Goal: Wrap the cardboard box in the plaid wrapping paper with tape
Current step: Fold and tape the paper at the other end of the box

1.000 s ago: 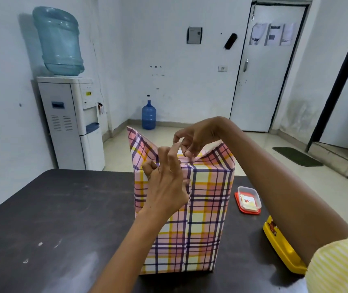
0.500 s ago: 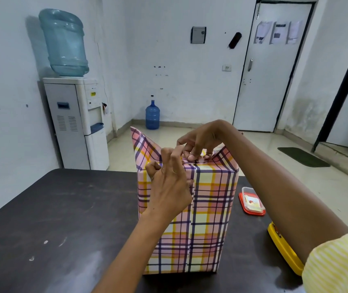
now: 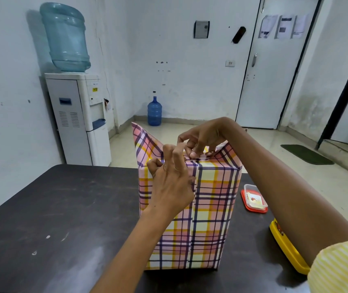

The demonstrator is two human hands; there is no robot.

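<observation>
Head view: the cardboard box (image 3: 211,218), sheathed in plaid wrapping paper (image 3: 147,144), stands tall on the table (image 3: 63,208). Fingers of the right hand (image 3: 205,136) pinch clear tape (image 3: 208,157) onto the top fold, while fingers of the left hand (image 3: 171,185) curl over that edge. If either hand slackens, the fold may spring up and the tape crease or miss the seam.

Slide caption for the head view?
Right hand presses the top fold of the plaid wrapping paper; left hand holds its near edge, on a dark table.

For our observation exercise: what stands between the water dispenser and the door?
A blue water jug stands on the floor there, shown in the head view.
</observation>
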